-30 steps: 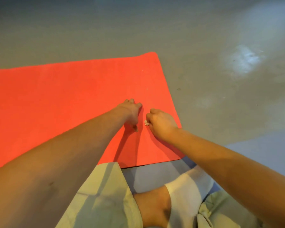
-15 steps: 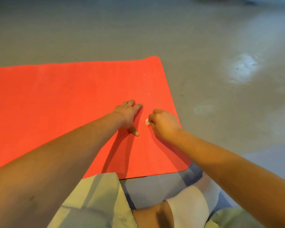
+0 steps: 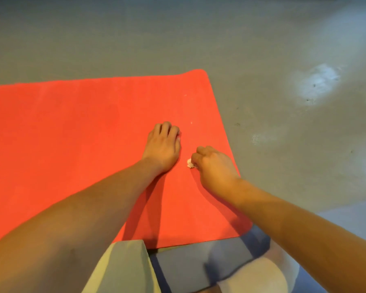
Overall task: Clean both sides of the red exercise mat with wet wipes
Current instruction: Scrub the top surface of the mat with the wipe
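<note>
The red mat (image 3: 72,134) lies flat on the grey floor (image 3: 283,49). It fills the left and middle of the frame. Its rounded far corner is near the top middle, and its near edge is low in the middle.

A small white wet wipe (image 3: 190,163) sits scrunched up on the mat, close to the mat's right edge. The right hand (image 3: 215,163) holds it. Its grip is closed tight, with the fingers curled round the wipe, so only a little bit of white pokes out on the left.

The left hand (image 3: 164,145) is just beside it, a bit higher in the frame. It rests palm down on the mat with the fingers a little bent, and its grip holds nothing.

Both bare arms reach in from the bottom corners and hide part of the mat's near side.

Two tiny white specks (image 3: 191,123) show on the mat above the hands.

At the bottom are green cloth (image 3: 123,269), a blue-grey patch (image 3: 184,265) and a white cloth (image 3: 254,278).

There is one mat, one wipe and two hands.
</note>
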`<state>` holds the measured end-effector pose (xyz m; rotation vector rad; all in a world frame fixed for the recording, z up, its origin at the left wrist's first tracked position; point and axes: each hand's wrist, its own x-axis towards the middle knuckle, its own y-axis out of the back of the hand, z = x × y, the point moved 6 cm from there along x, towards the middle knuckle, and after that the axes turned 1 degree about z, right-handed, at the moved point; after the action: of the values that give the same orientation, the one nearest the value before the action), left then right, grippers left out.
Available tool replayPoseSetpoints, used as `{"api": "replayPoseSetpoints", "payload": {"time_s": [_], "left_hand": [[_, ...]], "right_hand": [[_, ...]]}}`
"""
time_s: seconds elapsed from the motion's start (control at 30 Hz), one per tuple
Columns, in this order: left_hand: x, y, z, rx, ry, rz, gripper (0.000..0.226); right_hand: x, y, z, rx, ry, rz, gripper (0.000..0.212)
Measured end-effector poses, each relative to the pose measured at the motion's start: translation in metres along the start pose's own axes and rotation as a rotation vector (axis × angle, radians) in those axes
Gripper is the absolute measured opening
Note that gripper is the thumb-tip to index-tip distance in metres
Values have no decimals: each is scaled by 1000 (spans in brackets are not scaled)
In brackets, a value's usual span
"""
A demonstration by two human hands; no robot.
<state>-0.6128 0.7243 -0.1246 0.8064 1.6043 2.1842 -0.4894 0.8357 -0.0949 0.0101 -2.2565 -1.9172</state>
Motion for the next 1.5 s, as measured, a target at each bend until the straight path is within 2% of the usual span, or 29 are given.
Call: {"api": "replayPoseSetpoints", "payload": {"time_s": [0.1, 0.27, 0.33, 0.53, 0.67, 0.77, 0.9, 1.07, 1.23, 1.37, 1.5], "left_hand": [[-4, -1, -3, -28, 33, 93, 23], [0, -11, -12, -26, 103, 41, 54], [1, -16, -13, -48, 98, 2, 59], [6, -11, -16, -80, 117, 20, 54], [31, -5, -24, -50, 121, 103, 39], [50, -8, -30, -6, 146, 117, 37], [61, -13, -32, -2, 121, 125, 41], [65, -24, -31, -38, 123, 3, 67], [66, -23, -32, -58, 135, 3, 68], [70, -21, -34, -47, 135, 26, 63], [83, -20, -38, -1, 130, 64, 55]], "right_hand": [[39, 1, 12, 3, -68, 36, 15], [115, -1, 40, -51, -138, 58, 11], [142, -2, 52, -73, -164, 68, 13], [160, -3, 61, -1, -228, 70, 18], [107, -5, 37, 50, -95, 87, 17], [91, -7, 35, 71, -32, 68, 16], [141, -9, 51, 60, -76, 100, 19], [235, -15, 90, -8, -192, 140, 21], [298, -15, 119, -33, -274, 113, 21], [294, -14, 117, -15, -268, 117, 23], [250, -17, 96, -19, -166, 135, 22]]}}
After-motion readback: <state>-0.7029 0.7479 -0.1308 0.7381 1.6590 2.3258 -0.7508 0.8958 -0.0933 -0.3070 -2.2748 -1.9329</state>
